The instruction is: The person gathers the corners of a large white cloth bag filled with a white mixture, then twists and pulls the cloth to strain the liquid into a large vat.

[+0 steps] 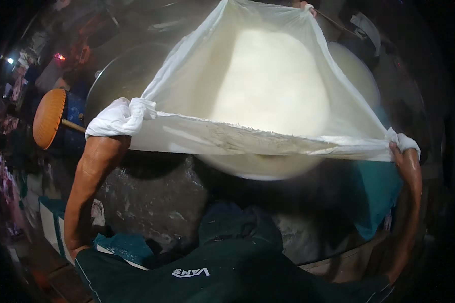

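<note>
A large white straining cloth is stretched out before me, sagging in the middle under a smooth, pale cream liquid or soft mass. My left hand grips the near left corner, with fabric wound around the fist and wrist so that most fingers are hidden. At the near right corner, my right hand clutches another bunched end. A co-worker's hand holds the far right corner. The far left corner runs out of view. Below the near edge of the cloth shows the rim of a round vessel.
To the left, a wide metal pan stands near a blue container and an orange ribbed bowl with a wooden handle. Another round vessel is at right. Teal sheeting hangs below my right hand. A dark, worn surface lies before me.
</note>
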